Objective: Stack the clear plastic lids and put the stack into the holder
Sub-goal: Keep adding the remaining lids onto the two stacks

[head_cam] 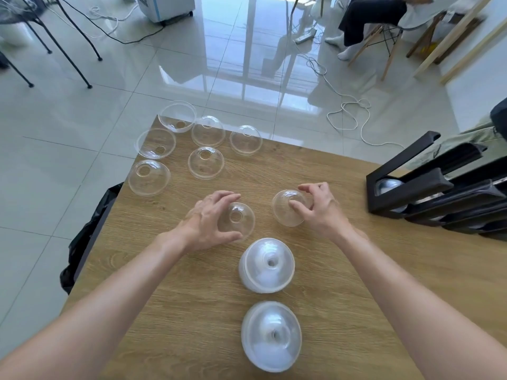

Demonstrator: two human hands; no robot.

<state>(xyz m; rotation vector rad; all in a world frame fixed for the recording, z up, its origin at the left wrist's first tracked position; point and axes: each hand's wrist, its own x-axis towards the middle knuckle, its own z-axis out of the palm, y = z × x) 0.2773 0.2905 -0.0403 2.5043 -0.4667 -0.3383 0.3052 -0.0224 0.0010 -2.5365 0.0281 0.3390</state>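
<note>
Six loose clear lids [206, 162] upper left on table [343, 270], two lid stacks [266, 265] lower centre, left hand [212, 218] curled round one lid [238, 218], right hand [315, 207] pinching another lid [286, 212], black holder [406, 187] at right edge.

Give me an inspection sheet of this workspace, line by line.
Surface: wooden table, light grain.
Job's things: six loose clear lids at the far left corner; two stacks near the person; black holder at right, some lids inside.
Clutter: black bag hanging at the table's left edge.
Hands: left hand grips a lid; right hand grips another lid.
Cables: white cord and black cable on the floor.
Surroundings: glossy tiled floor, chair legs, a seated person at far right.
</note>
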